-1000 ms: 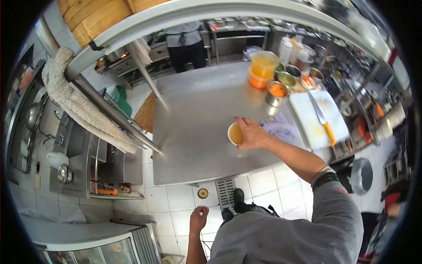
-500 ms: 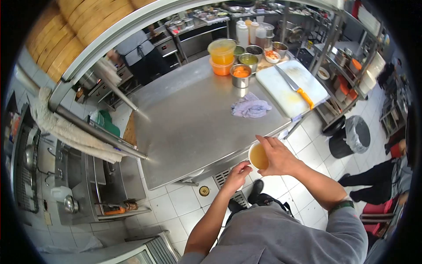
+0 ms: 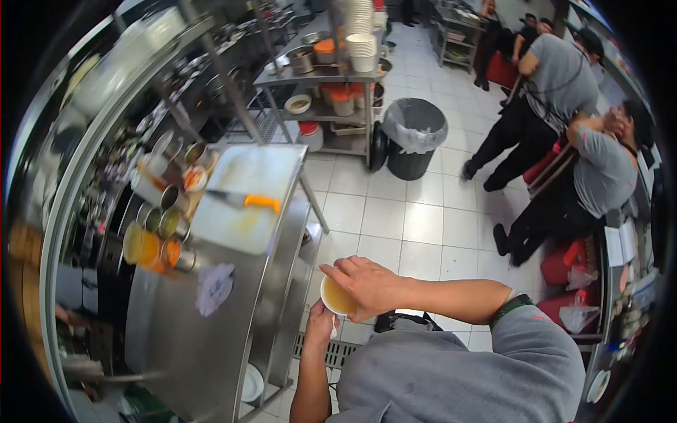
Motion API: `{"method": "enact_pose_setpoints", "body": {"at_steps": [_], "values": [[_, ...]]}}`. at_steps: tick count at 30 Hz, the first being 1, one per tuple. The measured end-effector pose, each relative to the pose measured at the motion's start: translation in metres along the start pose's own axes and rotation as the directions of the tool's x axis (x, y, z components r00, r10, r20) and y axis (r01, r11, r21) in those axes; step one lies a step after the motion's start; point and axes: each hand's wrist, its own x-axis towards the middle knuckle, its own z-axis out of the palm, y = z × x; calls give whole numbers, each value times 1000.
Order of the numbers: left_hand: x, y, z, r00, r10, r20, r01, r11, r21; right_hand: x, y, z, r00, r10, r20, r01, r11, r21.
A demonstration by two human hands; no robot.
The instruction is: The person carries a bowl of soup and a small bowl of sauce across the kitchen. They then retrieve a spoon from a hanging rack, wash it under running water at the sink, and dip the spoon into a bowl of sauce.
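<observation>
A white cup [image 3: 337, 299] of cloudy yellowish liquid is in front of my body, its open top facing up towards me. My right hand [image 3: 368, 285] grips it from the right, fingers reaching over the far rim and thumb on the near side. Close against the cup's lower left is my left hand [image 3: 321, 324], its fingers closed. A bit of something white shows beside those fingers, too small to name. Both hands are over the tiled floor, to the right of the steel table [image 3: 211, 352].
On the table are a cutting board [image 3: 243, 190] with a yellow-handled knife [image 3: 261, 204], a crumpled cloth [image 3: 214, 289] and several containers. Ahead stand a lined bin [image 3: 412, 141] and a shelf rack [image 3: 317, 76]. People in grey shirts [image 3: 564, 77] are at the right.
My view has turned right, so the table now lies at the left and the bin ahead. The cup remains in my right hand, with my left hand close by it.
</observation>
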Motion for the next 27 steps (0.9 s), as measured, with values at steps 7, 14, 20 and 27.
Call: {"method": "enact_pose_setpoints", "body": {"at_steps": [7, 14, 20, 27], "values": [[76, 12, 66, 985, -70, 156, 53, 993, 108, -45, 92, -58, 988, 124, -90, -128, 991, -36], [108, 30, 72, 980, -138, 147, 98, 963, 251, -62, 178, -104, 945, 278, -171, -284, 959, -7], [133, 29, 36, 978, -206, -22, 203, 934, 294, -50, 252, -134, 898, 406, -171, -416, 909, -30], [205, 52, 27, 964, -248, -93, 262, 947, 185, 2, 329, -175, 864, 463, -198, -482, 875, -55]]}}
